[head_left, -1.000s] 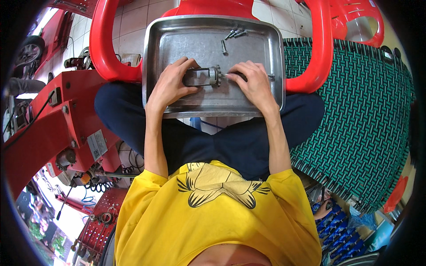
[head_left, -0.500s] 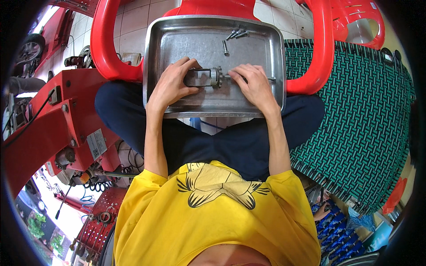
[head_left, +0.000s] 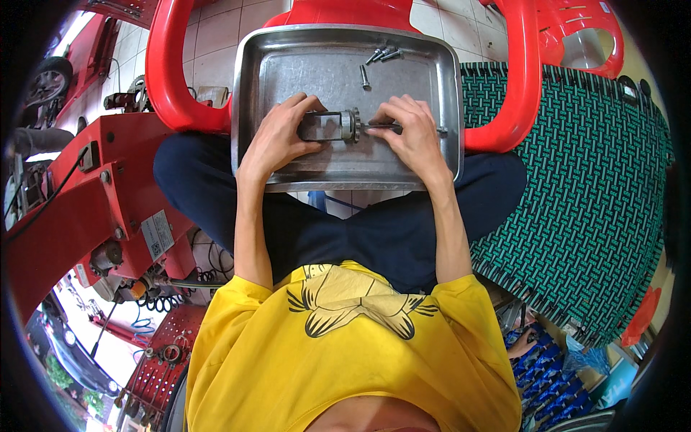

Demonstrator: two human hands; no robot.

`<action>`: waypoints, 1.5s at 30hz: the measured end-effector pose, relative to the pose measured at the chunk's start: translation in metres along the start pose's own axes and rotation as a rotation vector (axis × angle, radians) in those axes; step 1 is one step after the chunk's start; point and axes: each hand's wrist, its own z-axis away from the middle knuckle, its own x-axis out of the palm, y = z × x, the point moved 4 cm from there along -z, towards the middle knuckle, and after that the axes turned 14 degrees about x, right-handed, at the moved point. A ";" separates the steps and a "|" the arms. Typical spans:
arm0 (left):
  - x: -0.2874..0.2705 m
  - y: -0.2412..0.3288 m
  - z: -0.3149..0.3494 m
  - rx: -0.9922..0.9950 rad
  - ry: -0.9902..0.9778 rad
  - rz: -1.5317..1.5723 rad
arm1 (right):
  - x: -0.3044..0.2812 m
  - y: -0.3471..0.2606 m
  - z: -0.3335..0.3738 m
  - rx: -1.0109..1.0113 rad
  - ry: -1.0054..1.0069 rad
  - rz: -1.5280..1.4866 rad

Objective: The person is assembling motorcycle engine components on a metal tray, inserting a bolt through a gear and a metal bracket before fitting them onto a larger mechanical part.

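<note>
Metal tray (head_left: 309, 75) — left grip (head_left: 278, 138) curled around toothed part (head_left: 332, 127), right grip (head_left: 412, 135) now thumb-forward, pinched on rod (head_left: 380, 127)

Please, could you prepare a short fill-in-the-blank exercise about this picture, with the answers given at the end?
1. The left hand holds a metal part whose toothed end points toward the picture's ____ side.
2. The chair arms beside the metal tray are coloured ____.
3. The person's shirt is mainly ____.
4. The woven mat is black, white and ____.

Missing words: right; red; yellow; green.
</note>
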 end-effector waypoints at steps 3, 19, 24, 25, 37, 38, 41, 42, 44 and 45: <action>0.000 0.000 -0.001 -0.017 -0.023 0.014 | 0.000 -0.002 0.001 -0.010 0.033 -0.031; -0.003 0.010 0.000 0.116 0.112 -0.135 | 0.007 -0.002 0.003 -0.070 -0.011 0.000; -0.003 0.012 0.001 0.100 0.080 -0.158 | 0.007 -0.005 0.003 -0.077 -0.002 -0.036; -0.003 0.014 0.000 0.108 0.086 -0.151 | 0.007 -0.005 0.003 -0.079 0.003 -0.052; 0.003 0.024 -0.003 0.254 0.119 -0.435 | 0.013 -0.017 0.009 0.005 -0.018 -0.148; 0.005 0.023 -0.003 0.246 0.111 -0.433 | 0.016 -0.017 0.009 0.006 -0.017 -0.145; 0.007 0.020 0.002 0.224 0.107 -0.419 | 0.016 -0.023 0.007 -0.023 0.014 -0.154; 0.008 0.019 0.001 0.227 0.119 -0.407 | 0.019 -0.020 0.006 -0.034 -0.003 -0.120; 0.008 0.018 0.001 0.231 0.128 -0.385 | 0.025 -0.012 0.007 -0.056 -0.037 -0.053; 0.005 0.019 0.000 0.231 0.125 -0.377 | 0.025 -0.013 0.007 -0.043 -0.036 -0.046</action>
